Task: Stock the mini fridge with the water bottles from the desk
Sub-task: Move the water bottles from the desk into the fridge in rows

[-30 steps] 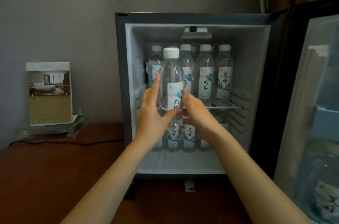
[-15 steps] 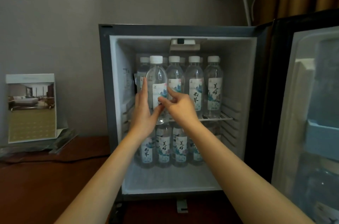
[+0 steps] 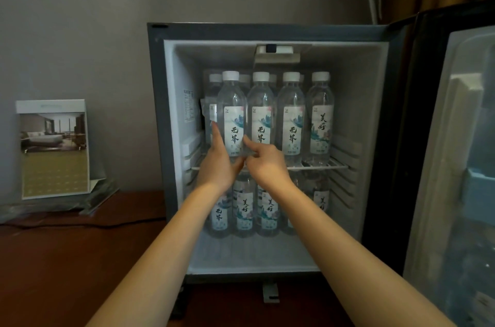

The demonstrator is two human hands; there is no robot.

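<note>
View, one: head camera, wide-angle, which I read remotely.
Facing: forward and slightly down, square onto the open mini fridge [image 3: 267,32]; its cavity fills the centre.
Range: near; the outstretched forearms enter from the bottom edge, and the left hand [image 3: 218,166] and right hand [image 3: 267,166] meet mid-frame at a water bottle [image 3: 231,117] on the upper shelf.
Left margin: bench [image 3: 67,259] and wall [image 3: 80,18].
Right margin: fridge door [image 3: 468,166], closest to the lens, cut off by the frame edge.
</note>
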